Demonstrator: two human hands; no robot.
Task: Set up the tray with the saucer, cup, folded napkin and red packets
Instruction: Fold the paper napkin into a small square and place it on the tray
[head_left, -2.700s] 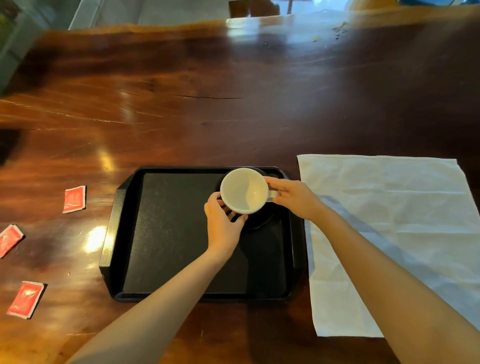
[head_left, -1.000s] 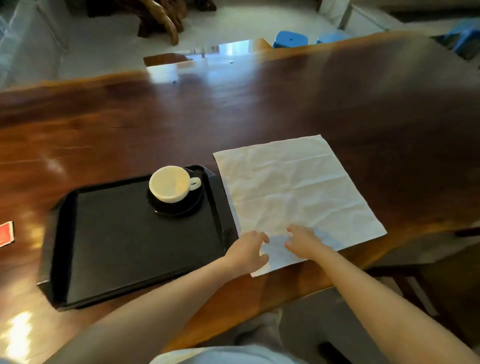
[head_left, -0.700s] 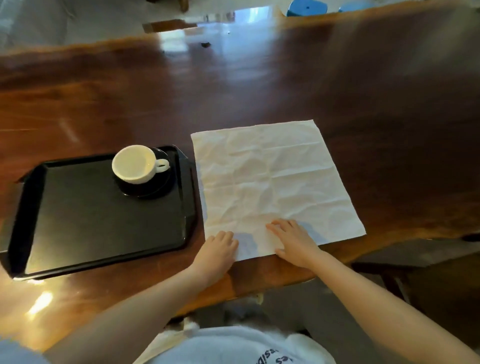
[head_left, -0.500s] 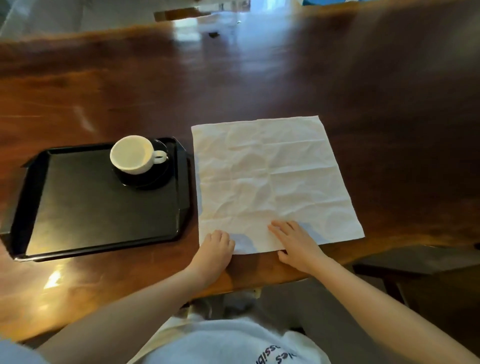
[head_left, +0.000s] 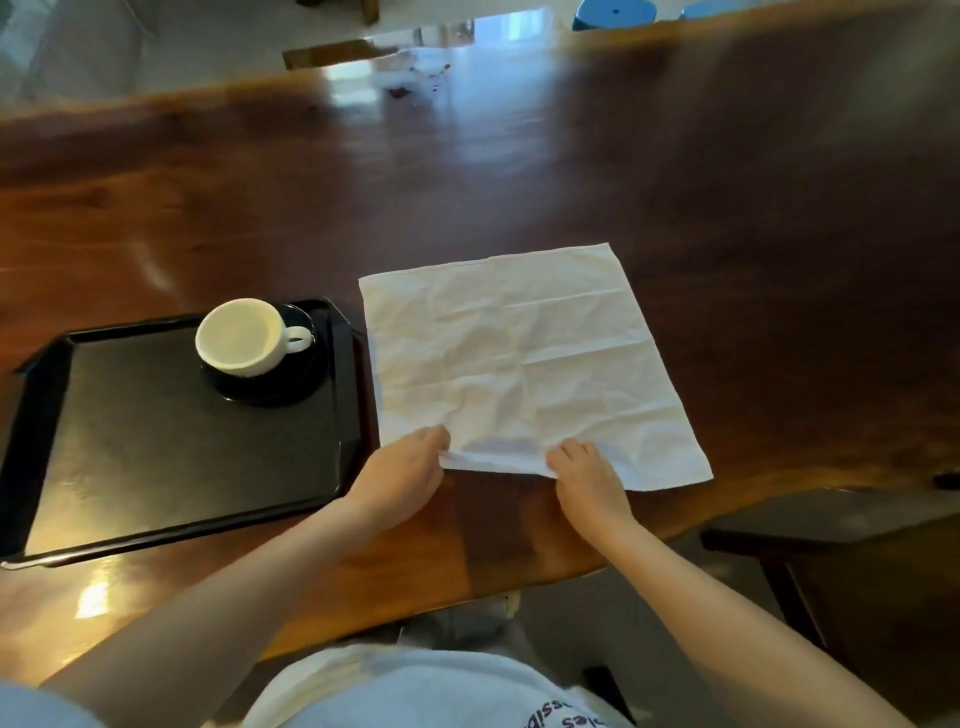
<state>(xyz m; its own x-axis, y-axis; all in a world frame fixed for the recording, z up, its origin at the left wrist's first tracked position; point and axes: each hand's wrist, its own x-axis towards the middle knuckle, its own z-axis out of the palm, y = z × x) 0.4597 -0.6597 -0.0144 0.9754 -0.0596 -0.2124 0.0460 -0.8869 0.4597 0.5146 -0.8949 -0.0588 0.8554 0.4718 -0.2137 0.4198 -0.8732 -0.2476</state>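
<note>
A white napkin (head_left: 524, 358) lies spread flat on the wooden table, right of the black tray (head_left: 171, 447). My left hand (head_left: 400, 473) pinches its near edge close to the left corner, and my right hand (head_left: 587, 478) pinches the same edge further right. That edge is lifted slightly off the table between the two hands. A white cup (head_left: 241, 335) stands on a black saucer (head_left: 275, 387) in the tray's far right corner, handle pointing right. No red packets are in view.
The wooden table (head_left: 467, 171) stretches far and right of the napkin. Its near edge runs just behind my hands. A dark bench or stool (head_left: 831, 519) stands at the lower right beside the table. Blue stools (head_left: 613, 10) show beyond the far edge.
Both hands went from lying flat on the napkin's near edge to pinching it, and the edge has lifted a little. Earlier, they let go of the cup on the saucer.
</note>
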